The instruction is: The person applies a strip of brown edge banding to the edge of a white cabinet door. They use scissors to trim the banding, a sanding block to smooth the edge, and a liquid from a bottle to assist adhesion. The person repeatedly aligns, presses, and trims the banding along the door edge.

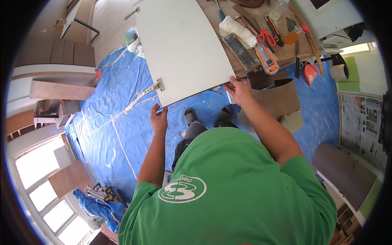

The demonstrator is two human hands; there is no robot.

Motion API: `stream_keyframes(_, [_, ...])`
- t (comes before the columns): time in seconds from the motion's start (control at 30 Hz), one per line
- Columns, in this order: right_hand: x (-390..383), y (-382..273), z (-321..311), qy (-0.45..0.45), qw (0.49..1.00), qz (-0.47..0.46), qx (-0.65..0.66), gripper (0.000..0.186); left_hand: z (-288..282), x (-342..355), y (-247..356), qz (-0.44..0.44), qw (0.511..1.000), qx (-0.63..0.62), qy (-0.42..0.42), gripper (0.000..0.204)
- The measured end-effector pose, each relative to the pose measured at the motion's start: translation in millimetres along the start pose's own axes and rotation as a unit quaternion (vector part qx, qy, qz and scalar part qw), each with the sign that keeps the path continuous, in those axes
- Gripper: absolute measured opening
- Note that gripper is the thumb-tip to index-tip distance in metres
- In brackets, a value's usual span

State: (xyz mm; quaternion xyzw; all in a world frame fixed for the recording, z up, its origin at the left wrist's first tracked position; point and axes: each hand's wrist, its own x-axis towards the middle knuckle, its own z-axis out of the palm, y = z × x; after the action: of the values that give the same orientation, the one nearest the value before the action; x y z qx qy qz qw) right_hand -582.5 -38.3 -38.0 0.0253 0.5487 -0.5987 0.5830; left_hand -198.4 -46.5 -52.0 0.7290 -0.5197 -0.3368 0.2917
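A white cabinet door lies partly over the wooden workbench, its near end jutting out toward me. Metal hinges sit along its left edge; the near hinge sticks out to the side. My right hand grips the near right corner, thumb on top and fingers underneath, partly hidden. At the near left corner, my left hand has its curled fingertips at the edge. Beside the door on the bench are red-handled scissors, an orange utility knife, a dark sanding block and a white cloth roll.
Blue sheeting covers the floor around my feet. Brown boards lean by the windows at left. A brown sheet lies below the bench, and a red dustpan is at right. Newspaper covers part of the right wall.
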Motion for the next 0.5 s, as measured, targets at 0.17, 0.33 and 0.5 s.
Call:
stream_keyframes(0.17, [3.8,1.6,-5.0,-0.012,1.0,0.005,0.006,0.037,-0.5,2.7,-2.1,0.0,1.0,-0.003,-0.01,0.048])
stream_keyframes(0.33, [6.6,-0.2,-13.0,-0.022,0.999,-0.007,0.029,0.044,1.2,0.9,3.3,0.012,1.0,-0.005,-0.004,0.045])
stream_keyframes(0.5, [9.3,-5.4,-18.8,-0.003,0.999,-0.027,0.022,0.03,5.3,0.6,8.6,0.002,1.0,0.03,0.001,0.043])
